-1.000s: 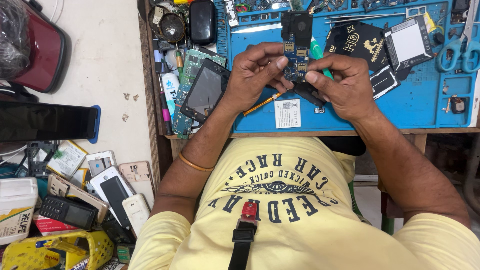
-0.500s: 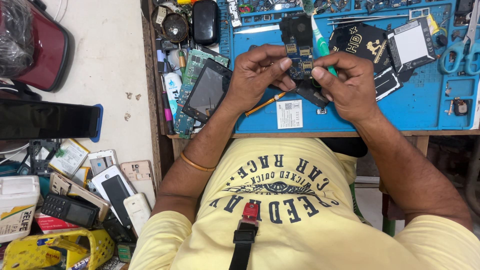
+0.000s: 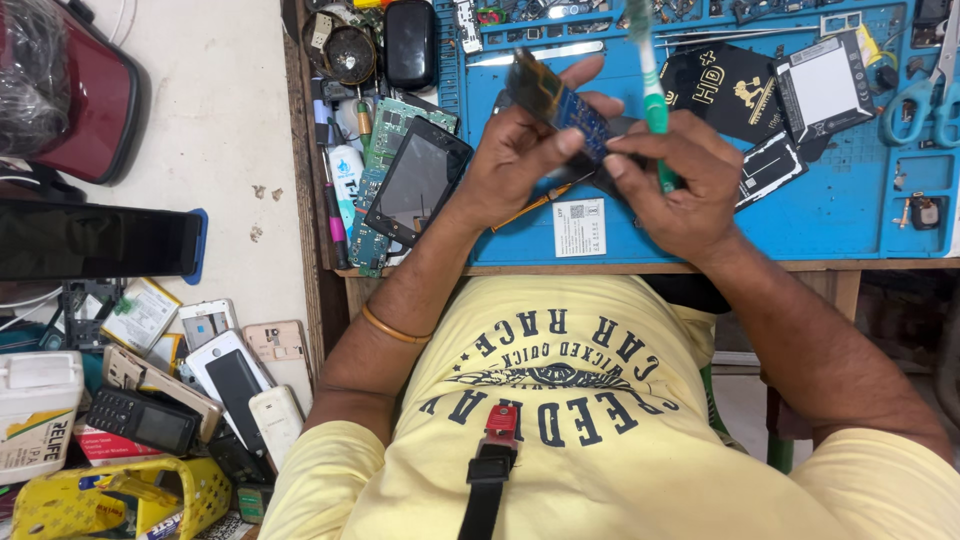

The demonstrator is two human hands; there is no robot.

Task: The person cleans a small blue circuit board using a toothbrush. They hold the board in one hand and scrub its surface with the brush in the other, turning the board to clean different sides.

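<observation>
A dark phone screen (image 3: 418, 183) lies left of a white label (image 3: 579, 227) on the blue mat (image 3: 850, 215), a black packet (image 3: 728, 88) farther right.

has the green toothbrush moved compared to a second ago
Yes. The green toothbrush in the right hand has swung upright, its head now near the top edge of the blue mat; earlier it lay low beside the circuit board.

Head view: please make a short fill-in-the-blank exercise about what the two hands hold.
1. The left hand holds a small ___ board.
2. The right hand grips a green and white ___.
3. The work mat under both hands is ___ in colour.

Missing words: circuit; toothbrush; blue
</observation>
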